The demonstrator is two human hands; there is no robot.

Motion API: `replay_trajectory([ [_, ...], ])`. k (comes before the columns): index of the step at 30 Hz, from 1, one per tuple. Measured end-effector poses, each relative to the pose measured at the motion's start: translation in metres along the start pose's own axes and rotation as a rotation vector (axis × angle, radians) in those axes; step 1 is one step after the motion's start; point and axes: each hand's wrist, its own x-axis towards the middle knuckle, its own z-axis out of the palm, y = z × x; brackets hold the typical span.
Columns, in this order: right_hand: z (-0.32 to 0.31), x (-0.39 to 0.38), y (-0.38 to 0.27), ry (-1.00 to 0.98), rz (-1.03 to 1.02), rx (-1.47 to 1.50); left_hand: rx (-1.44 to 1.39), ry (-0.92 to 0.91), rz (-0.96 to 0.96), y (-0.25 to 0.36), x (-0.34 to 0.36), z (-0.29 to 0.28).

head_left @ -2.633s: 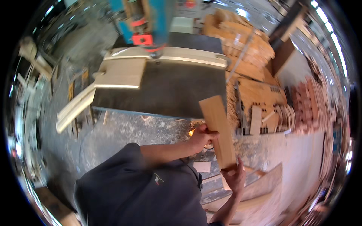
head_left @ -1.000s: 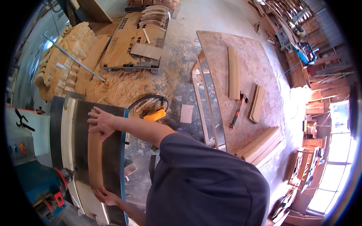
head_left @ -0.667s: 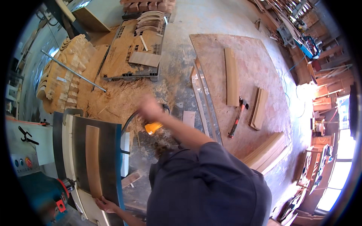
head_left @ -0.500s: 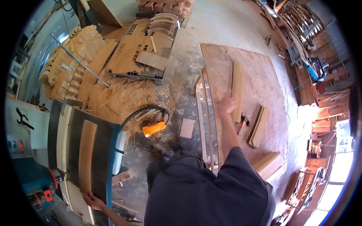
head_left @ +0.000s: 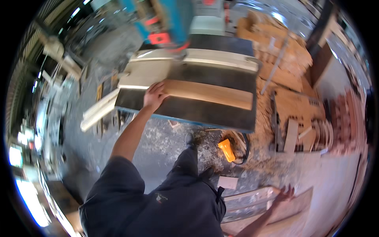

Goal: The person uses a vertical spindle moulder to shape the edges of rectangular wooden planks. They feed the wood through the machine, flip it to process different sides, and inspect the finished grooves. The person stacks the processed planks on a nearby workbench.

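Observation:
A long, slightly curved wooden board [head_left: 209, 93] lies flat on the dark metal table [head_left: 189, 114] of a blue machine. My left hand [head_left: 154, 95] has its fingers closed round the board's left end. At the lower right, my right hand [head_left: 285, 195] is stretched out with its fingers spread and nothing in them. It hangs over or beside the edge of a low wooden worktable [head_left: 298, 201]; whether it touches cannot be told.
The blurred machine head [head_left: 167, 27] stands over the table's far side, near a pale fence [head_left: 221, 59]. A yellow tool [head_left: 226, 150] with a black hose lies on the sawdusty floor. Curved wooden pieces [head_left: 327, 134] are stacked at the right. Pale planks [head_left: 100, 110] jut out at left.
My view has swung left to face the machine. My right hand has come away from the wooden piece on the worktable, with fingers spread. The left hand stays at the board's end.

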Motion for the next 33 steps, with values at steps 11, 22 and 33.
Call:
replay_trajectory([
  [11,0.187,0.036,-0.459,-0.407,-1.199,0.103,-0.089,0.010,0.051,0.012,0.004,-0.006],
  [22,0.226,0.051,-0.501,-0.356,-1.241,0.262,-0.185,0.021,-0.079,-0.004,0.044,-0.001],
  [33,0.243,0.058,-0.523,-0.316,-1.216,0.274,-0.208,-0.135,-0.077,-0.032,0.071,0.013],
])
